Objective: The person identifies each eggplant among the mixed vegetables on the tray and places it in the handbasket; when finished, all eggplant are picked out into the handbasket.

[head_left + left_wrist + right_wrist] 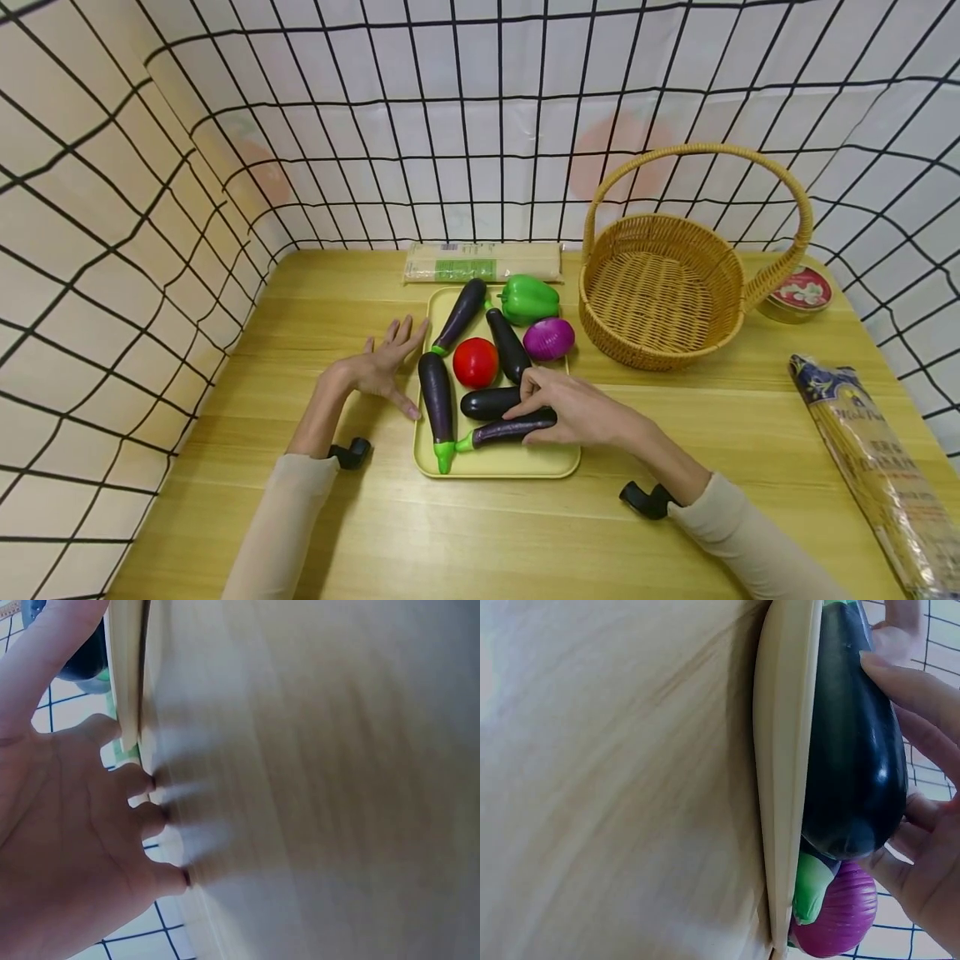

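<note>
A yellow tray [517, 467] holds several eggplants, a red tomato [476, 362], a green bell pepper [528, 300] and a purple onion [549, 339]. My right hand [573, 408] grips the nearest eggplant [498, 432], thumb on its near side and fingers over the far side. In the right wrist view the thumb rests on the dark eggplant [855, 750]. Just behind it lies a black eggplant [487, 403], partly covered by my fingers. My left hand [378, 367], fingers spread, is at the tray's left rim beside an upright-lying eggplant [437, 396].
A wicker basket [652, 354] with a tall handle stands right of the tray. Behind the tray lies a noodle packet [483, 262]. A round tin [798, 293] sits behind the basket's right side, and a long pasta bag [870, 458] lies at the right. Black wire mesh surrounds the table.
</note>
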`<state>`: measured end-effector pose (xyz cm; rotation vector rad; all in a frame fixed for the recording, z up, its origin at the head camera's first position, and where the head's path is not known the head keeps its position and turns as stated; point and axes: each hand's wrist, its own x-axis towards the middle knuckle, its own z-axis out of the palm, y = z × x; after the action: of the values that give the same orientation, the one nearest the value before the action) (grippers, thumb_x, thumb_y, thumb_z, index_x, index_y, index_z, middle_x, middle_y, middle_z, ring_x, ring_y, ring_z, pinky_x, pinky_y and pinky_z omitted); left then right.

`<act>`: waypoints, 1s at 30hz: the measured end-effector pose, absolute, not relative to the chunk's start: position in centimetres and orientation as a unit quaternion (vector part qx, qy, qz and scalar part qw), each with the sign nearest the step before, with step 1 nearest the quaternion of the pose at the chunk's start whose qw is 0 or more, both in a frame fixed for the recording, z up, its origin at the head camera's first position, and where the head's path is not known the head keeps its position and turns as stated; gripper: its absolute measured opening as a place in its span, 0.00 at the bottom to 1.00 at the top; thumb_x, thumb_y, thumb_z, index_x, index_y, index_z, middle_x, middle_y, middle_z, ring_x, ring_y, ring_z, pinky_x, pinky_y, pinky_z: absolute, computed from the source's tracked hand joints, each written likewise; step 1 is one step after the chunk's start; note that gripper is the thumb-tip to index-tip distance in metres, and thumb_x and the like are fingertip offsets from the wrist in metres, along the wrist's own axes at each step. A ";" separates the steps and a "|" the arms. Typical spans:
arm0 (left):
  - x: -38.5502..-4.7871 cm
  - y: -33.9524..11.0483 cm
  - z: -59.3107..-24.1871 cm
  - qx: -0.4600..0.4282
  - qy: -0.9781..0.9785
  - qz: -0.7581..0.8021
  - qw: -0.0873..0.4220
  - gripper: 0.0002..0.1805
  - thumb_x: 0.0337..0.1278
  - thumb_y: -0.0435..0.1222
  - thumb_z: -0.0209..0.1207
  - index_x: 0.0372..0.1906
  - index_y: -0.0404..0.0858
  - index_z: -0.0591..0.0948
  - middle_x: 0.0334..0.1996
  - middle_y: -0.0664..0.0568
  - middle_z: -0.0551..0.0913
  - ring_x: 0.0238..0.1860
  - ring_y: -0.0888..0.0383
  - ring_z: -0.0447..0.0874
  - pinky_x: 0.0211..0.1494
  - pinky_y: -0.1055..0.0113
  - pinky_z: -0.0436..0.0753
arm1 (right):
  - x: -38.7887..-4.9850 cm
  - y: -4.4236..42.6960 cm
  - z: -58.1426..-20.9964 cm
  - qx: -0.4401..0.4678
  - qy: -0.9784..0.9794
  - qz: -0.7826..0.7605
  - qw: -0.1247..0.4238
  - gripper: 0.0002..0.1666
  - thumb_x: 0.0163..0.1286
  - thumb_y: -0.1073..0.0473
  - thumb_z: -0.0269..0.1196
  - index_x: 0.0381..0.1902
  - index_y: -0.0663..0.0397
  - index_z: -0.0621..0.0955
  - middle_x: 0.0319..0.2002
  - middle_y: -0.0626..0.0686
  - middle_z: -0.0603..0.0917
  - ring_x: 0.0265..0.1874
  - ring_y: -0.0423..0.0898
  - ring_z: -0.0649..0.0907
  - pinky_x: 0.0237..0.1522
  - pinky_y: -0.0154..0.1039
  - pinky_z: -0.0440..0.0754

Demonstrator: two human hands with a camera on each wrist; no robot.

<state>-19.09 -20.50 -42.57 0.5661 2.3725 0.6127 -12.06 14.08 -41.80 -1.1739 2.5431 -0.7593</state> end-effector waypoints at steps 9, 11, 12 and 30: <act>-19.2 -20.5 -42.7 0.213 0.895 0.233 0.314 0.84 0.37 0.52 0.83 0.83 0.46 0.28 0.80 0.36 0.16 0.81 0.37 0.10 0.76 0.28 0.21 | -12.0 14.3 -41.9 -0.408 0.867 -0.261 0.117 0.20 0.64 0.54 0.75 0.55 0.41 0.90 0.43 0.42 0.75 0.44 0.39 0.73 0.45 0.35 0.73; -19.1 -20.5 -42.7 0.213 0.896 0.231 0.315 0.84 0.37 0.52 0.83 0.83 0.46 0.28 0.80 0.36 0.16 0.81 0.37 0.10 0.76 0.28 0.21 | -12.0 14.5 -41.9 -0.407 0.864 -0.271 0.121 0.20 0.65 0.54 0.74 0.56 0.41 0.89 0.44 0.42 0.76 0.46 0.39 0.74 0.48 0.36 0.75; -19.1 -20.5 -42.7 0.213 0.897 0.228 0.314 0.84 0.37 0.52 0.83 0.83 0.46 0.28 0.80 0.36 0.16 0.81 0.38 0.10 0.77 0.28 0.21 | -12.1 14.6 -41.8 -0.406 0.862 -0.276 0.122 0.20 0.65 0.54 0.74 0.56 0.42 0.89 0.45 0.42 0.76 0.47 0.39 0.74 0.50 0.38 0.76; -19.0 -20.6 -42.6 0.214 0.897 0.232 0.311 0.84 0.36 0.52 0.83 0.84 0.44 0.28 0.81 0.35 0.17 0.81 0.36 0.11 0.77 0.27 0.23 | -16.0 17.4 -37.6 -0.409 0.849 -0.327 0.071 0.20 0.68 0.58 0.72 0.57 0.45 0.88 0.49 0.47 0.82 0.51 0.43 0.76 0.54 0.44 0.77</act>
<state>-19.04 -20.57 -42.58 0.5644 2.3670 0.6119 -15.96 17.41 -37.56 -1.2310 2.5519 -0.9820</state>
